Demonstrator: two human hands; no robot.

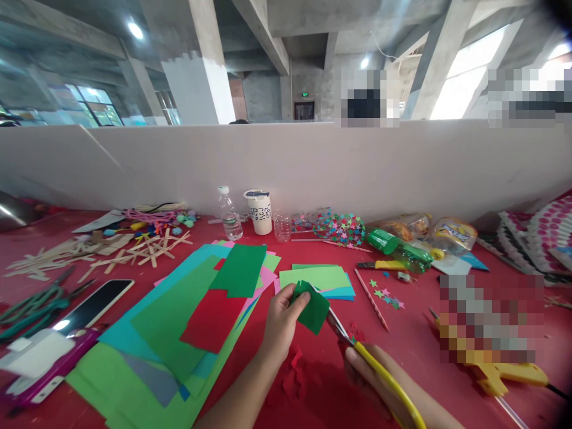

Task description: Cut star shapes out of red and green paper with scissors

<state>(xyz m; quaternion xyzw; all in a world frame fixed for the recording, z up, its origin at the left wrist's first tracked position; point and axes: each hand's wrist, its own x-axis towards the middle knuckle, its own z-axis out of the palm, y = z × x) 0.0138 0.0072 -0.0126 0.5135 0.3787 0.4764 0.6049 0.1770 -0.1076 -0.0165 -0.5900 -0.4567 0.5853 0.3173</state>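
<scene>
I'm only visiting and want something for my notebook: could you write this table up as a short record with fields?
Left grip: left hand holding a small green piece
Right grip: right hand around yellow-handled scissors
Blades: at the green piece's edge; whether they are cutting is unclear
Surface: red table
Left side: overlapping coloured sheets, phone
Back: clear bottle, white cup, both upright
Right side: green bottle lying down

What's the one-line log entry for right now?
left hand: holding green paper | right hand: holding scissors | blades: at paper's edge
</scene>
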